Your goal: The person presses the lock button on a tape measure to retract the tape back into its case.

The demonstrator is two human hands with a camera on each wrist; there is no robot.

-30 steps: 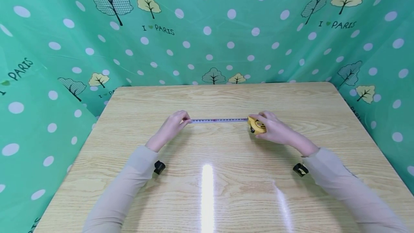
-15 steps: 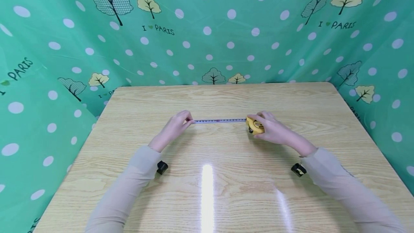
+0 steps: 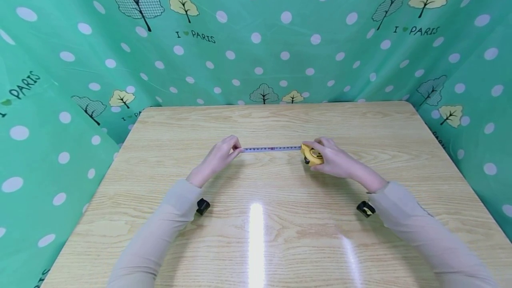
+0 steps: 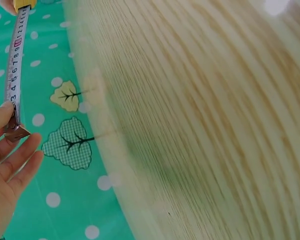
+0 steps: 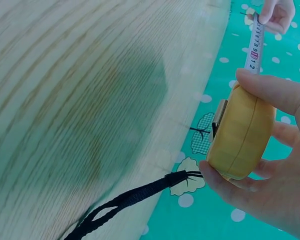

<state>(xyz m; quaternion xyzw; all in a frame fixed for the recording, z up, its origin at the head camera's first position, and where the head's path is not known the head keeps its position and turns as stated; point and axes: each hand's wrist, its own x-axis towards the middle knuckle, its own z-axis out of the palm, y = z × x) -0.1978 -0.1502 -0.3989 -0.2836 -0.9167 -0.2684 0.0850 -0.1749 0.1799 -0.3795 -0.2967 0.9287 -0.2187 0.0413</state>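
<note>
A yellow tape measure (image 5: 245,132) is gripped in my right hand (image 3: 336,160), thumb along its top and fingers round its far side. From its mouth a straight length of white blade (image 3: 272,149) runs left across to my left hand (image 3: 220,154). There the thumb and forefinger pinch the blade near its metal end hook (image 4: 17,132), while the other fingers stay loosely bent. A black wrist strap (image 5: 140,195) hangs from the case in the right wrist view. Both hands are raised above the table, their shadows falling below.
The wood-grain table (image 3: 280,243) stretches out under both arms, with a bright light reflection at its front middle. A green dotted curtain (image 3: 256,57) hangs behind and along both sides. Black wrist cameras (image 3: 203,206) sit at the sleeves.
My hands have come closer together, the left moving right and the right moving left. The stretch of blade showing between them is shorter.
</note>
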